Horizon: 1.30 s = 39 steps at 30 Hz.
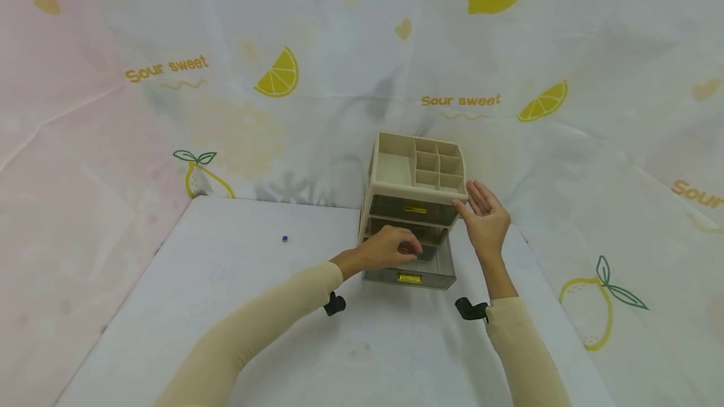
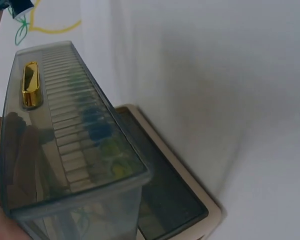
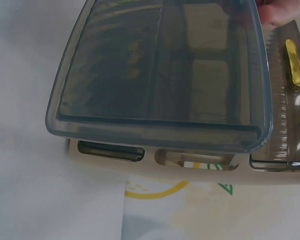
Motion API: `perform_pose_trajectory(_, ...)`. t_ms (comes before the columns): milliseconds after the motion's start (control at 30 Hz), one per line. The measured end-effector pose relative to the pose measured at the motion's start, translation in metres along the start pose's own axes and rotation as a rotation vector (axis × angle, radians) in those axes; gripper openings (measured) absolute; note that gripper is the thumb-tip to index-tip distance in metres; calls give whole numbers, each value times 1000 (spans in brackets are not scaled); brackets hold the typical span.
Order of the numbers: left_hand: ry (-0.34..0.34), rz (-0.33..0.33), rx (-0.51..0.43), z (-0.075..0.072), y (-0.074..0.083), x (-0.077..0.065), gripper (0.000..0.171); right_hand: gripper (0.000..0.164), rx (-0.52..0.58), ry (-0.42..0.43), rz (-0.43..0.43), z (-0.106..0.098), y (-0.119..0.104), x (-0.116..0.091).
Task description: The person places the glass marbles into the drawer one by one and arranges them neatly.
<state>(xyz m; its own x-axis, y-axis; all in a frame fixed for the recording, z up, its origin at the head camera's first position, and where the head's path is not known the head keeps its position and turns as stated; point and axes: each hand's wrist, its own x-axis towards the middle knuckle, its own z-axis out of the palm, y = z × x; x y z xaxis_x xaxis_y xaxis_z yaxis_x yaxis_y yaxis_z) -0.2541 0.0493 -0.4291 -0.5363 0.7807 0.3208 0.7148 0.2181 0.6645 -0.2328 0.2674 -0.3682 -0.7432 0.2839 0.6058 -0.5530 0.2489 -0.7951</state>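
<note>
A beige desktop organizer (image 1: 415, 193) has a smoky see-through drawer (image 1: 444, 259) pulled out, with a gold handle (image 2: 31, 85) on its front. My left hand (image 1: 387, 249) hangs over this drawer, fingers loosely bent downward, thumb apart from them; nothing shows between them. My right hand (image 1: 486, 218) rests at the organizer's right front corner, fingers straight along the side and thumb toward the front. Above the pulled-out drawer, the upper drawer (image 1: 390, 207) is closed. In the right wrist view, the drawer's translucent wall (image 3: 155, 75) fills much of the picture.
A small blue cap-like piece (image 1: 285, 238) lies on the white table (image 1: 237, 275), left of the organizer. Divided compartments (image 1: 438, 164) form the organizer's top. Behind stands a lemon-printed cloth backdrop (image 1: 317, 130). Black wrist cameras (image 1: 471, 309) stick out near the drawer.
</note>
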Motion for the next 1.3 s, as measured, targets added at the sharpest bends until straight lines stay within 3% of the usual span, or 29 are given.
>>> perform_pose_trajectory(400,-192,-48,63,13,-2,22,15,57,5,2,15,1,-2,1)
perform_pose_trajectory(733,-246,-72,-1,21,-13,30,11,57,12,0,33,1,-1,0)
perform_pose_trajectory(1300,-271,-41,62,26,-17,31,10,57,12,4,27,1,-1,-1)
